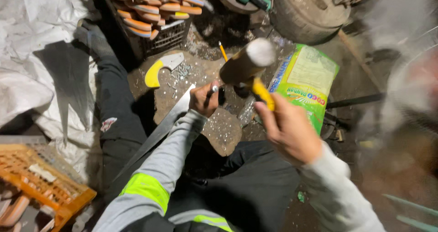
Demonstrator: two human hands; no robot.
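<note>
Dusty workshop floor [365,168] is spreading out under me, scattered with metal bits, as I am sitting with legs stretched. My left hand [204,99] is closing around a small nail [213,88], pinching it upright against a long saw blade [159,129] that is lying on a rounded, speckled stone block [223,131]. My right hand [287,129] is gripping the yellow handle of a hammer [248,63], its thick cylindrical head raised and blurred. I judge I am mid-strike, and the blow needs a square landing clear of my fingers. Farther off, a yellow-and-grey handle piece [160,68] is lying beside loose nails [180,72], a crate of orange handles [150,8] beyond, a green printed bag [305,83] right.
</note>
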